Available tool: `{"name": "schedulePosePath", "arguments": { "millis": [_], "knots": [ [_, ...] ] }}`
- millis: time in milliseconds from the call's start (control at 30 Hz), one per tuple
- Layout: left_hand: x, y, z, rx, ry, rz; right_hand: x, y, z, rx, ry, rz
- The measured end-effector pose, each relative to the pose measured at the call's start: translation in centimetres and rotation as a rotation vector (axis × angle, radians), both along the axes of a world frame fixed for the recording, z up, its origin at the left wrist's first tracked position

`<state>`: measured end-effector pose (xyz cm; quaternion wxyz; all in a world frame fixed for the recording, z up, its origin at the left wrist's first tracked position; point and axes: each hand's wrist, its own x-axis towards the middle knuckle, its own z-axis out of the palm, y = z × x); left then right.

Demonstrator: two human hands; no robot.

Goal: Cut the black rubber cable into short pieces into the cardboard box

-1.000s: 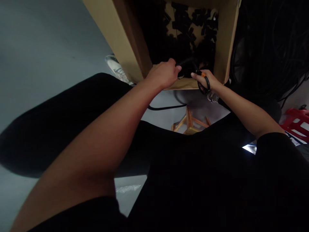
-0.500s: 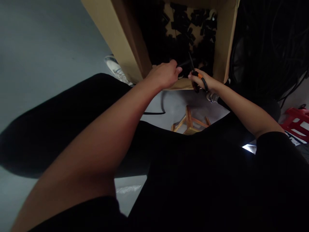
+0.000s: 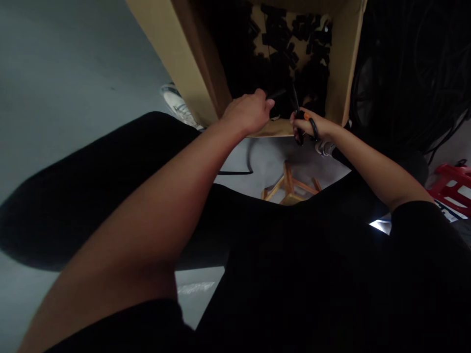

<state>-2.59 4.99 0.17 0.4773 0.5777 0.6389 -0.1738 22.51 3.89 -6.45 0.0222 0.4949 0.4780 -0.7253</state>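
Note:
My left hand (image 3: pixel 250 113) is closed at the near edge of a cardboard box (image 3: pixel 270 130). A dark cable end (image 3: pixel 276 94) sticks out from its thumb and forefinger, pointing right. In my right hand (image 3: pixel 319 125) is a pair of scissors (image 3: pixel 295 96) with black and orange handles. Their blades point up over the box, slightly apart from the cable end. The blades look nearly together, though the dark background blurs their outline. Many short black pieces (image 3: pixel 275 29) lie inside the box. Shadow hides much of its near part.
A black cable (image 3: pixel 235 172) runs across the grey floor below the box. Beneath my legs is a wooden stool (image 3: pixel 289 184). Bundled black cables (image 3: pixel 415 63) fill the right side, above a red plastic stool (image 3: pixel 451 184). My shoe (image 3: pixel 178 104) rests beside the box.
My right hand and the scissors have shifted slightly right and down, away from the cable end. The scissor blades now look more upright. My left hand has barely moved, a touch to the left.

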Motion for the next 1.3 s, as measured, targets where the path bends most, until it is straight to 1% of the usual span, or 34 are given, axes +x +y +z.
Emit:
{"name": "schedulePosePath", "arguments": {
  "millis": [133, 267, 400, 500, 567, 600, 667, 767, 867, 933, 1000, 1067, 1200, 1300],
  "knots": [
    [0.4, -0.1, 0.3, -0.024, -0.035, 0.007, -0.2, -0.2, 0.1, 0.006, 0.054, 0.060],
    [0.4, 0.0, 0.1, -0.005, -0.105, -0.017, -0.4, -0.1, 0.5, 0.107, 0.110, 0.081],
    [0.0, 0.3, -0.3, -0.001, -0.078, 0.012, -0.7, 0.2, 1.9, 0.162, 0.043, 0.024],
    [-0.3, 0.5, -0.1, 0.001, -0.033, 0.032, -0.8, 0.6, 3.2, 0.130, 0.013, -0.028],
    [-0.5, 0.6, 0.4, -0.010, -0.020, 0.018, -0.7, 0.8, 3.5, 0.102, 0.007, -0.057],
    [-0.5, 0.6, 0.6, -0.014, -0.019, 0.013, -0.6, 0.7, 3.4, 0.094, 0.001, -0.070],
    [-0.6, 0.7, 1.2, -0.014, -0.025, 0.007, -0.4, 0.5, 2.6, 0.093, -0.027, -0.098],
    [-0.5, 0.8, 1.8, -0.003, -0.007, 0.008, -0.2, 0.0, 0.6, 0.093, -0.066, -0.137],
    [-0.4, 0.8, 2.0, -0.004, 0.014, 0.019, -0.2, -0.3, -1.4, 0.064, -0.037, -0.140],
    [-0.2, 0.7, 1.9, 0.005, 0.012, 0.020, -0.3, -0.4, -2.1, 0.052, 0.017, -0.110],
    [-0.1, 0.6, 1.5, 0.008, 0.002, 0.001, -0.4, -0.5, -2.1, 0.062, 0.064, -0.066],
    [0.0, 0.5, 1.0, 0.003, -0.011, -0.025, -0.4, -0.4, -1.6, 0.095, 0.080, -0.034],
    [-0.3, 0.3, 0.0, 0.015, -0.063, -0.008, -0.3, 0.1, 0.0, 0.194, 0.043, -0.008],
    [-0.5, 0.2, -0.4, 0.035, -0.078, 0.002, 0.0, 0.5, 0.8, 0.229, -0.017, -0.012]
  ]
}}
